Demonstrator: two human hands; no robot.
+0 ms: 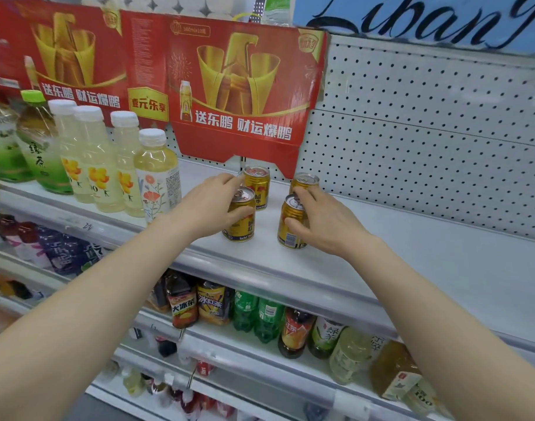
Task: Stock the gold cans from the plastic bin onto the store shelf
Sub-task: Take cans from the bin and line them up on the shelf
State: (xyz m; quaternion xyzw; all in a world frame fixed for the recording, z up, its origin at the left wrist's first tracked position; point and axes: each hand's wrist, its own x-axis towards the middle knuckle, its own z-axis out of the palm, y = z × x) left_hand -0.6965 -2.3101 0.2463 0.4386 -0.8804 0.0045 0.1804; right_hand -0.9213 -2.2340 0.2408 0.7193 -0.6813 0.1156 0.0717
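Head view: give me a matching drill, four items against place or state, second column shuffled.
1 left hand
2 right hand
3 red sign
4 white-capped bottles

A grips front right can
B stand left of gold cans
C grips front left can
D upright behind gold cans

Pairs: 1-C, 2-A, 3-D, 4-B

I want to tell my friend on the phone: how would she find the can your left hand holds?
Find the white shelf under the big red sign. Two pairs of gold cans stand there; take the front can of the left pair. Only that one has the left hand wrapped round it.
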